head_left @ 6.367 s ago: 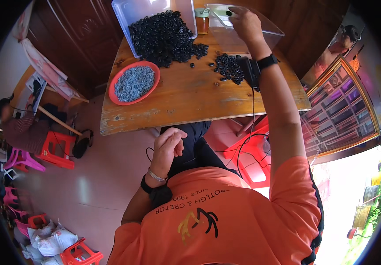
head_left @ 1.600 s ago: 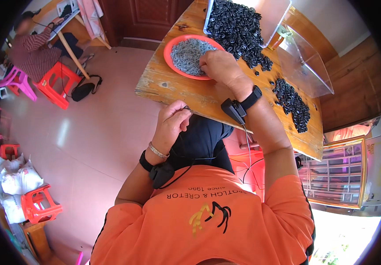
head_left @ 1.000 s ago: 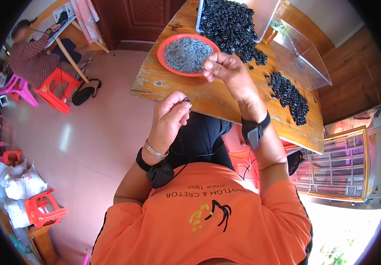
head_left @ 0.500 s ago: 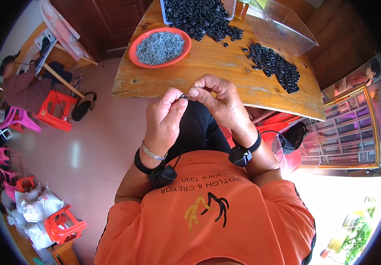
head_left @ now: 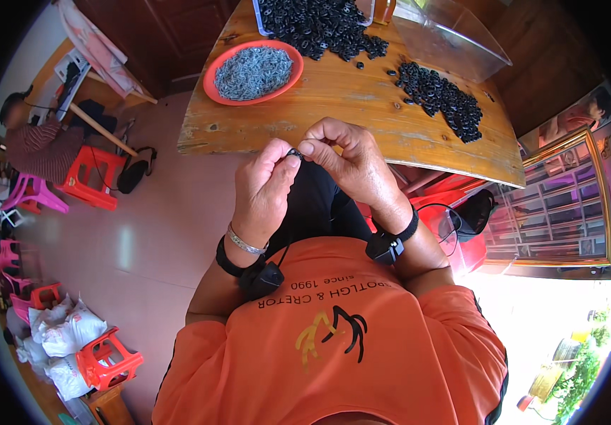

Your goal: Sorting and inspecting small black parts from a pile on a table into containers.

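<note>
Left hand (head_left: 266, 185) and right hand (head_left: 348, 161) pinching a small black ring (head_left: 294, 151) together, just below wooden bench (head_left: 334, 106) edge.

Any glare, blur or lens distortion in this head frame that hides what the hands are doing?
Head view: fisheye bends the wooden table edges; lower right is blown out by daylight; left hand and right hand are evenly lit and sharp, pinching a small black ring that is too small to detail.

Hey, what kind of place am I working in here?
Probably a small home workshop for hand assembly: a wooden table heaped with small black rings, an orange bowl of grey parts, plastic stools on a tiled floor.
</note>
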The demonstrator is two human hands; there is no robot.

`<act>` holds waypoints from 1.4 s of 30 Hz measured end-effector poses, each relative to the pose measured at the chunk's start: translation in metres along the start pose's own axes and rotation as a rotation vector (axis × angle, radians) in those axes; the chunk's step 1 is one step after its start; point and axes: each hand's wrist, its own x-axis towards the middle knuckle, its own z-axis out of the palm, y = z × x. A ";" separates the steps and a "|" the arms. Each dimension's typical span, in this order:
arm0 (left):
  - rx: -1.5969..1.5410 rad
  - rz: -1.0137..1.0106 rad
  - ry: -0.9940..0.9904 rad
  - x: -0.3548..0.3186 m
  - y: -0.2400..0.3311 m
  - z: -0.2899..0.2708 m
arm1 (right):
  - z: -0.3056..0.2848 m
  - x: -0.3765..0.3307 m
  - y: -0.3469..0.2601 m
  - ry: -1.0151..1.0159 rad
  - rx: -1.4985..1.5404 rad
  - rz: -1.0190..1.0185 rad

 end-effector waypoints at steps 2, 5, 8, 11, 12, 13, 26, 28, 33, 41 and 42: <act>-0.003 -0.013 -0.002 -0.001 -0.002 0.000 | 0.002 -0.001 0.002 0.000 0.007 -0.002; -0.008 0.005 -0.016 -0.001 -0.006 0.001 | 0.005 -0.001 0.004 0.021 -0.031 -0.031; -0.064 -0.043 -0.022 -0.002 -0.006 0.002 | 0.008 -0.003 0.007 0.087 -0.139 -0.178; -0.043 -0.065 -0.017 -0.005 -0.005 0.003 | 0.009 -0.002 0.008 0.108 -0.183 -0.242; -0.026 -0.072 -0.024 -0.005 -0.007 0.002 | 0.009 -0.003 0.008 0.120 -0.193 -0.235; -0.009 -0.077 -0.029 -0.005 -0.008 0.001 | 0.008 -0.004 0.009 0.099 -0.174 -0.219; -0.133 -0.258 -0.051 -0.004 -0.002 -0.002 | -0.114 0.010 0.092 0.391 -0.942 -0.075; -0.165 -0.255 -0.064 -0.004 -0.006 -0.001 | -0.139 0.015 0.107 0.351 -1.035 -0.016; -0.176 -0.273 -0.117 -0.005 -0.007 0.002 | -0.150 0.020 0.122 0.200 -1.257 0.018; -0.145 -0.237 -0.119 -0.006 -0.005 0.006 | -0.149 0.027 0.120 0.138 -1.226 0.099; -0.143 -0.234 -0.114 -0.006 -0.005 0.007 | -0.149 0.026 0.121 0.147 -1.231 0.065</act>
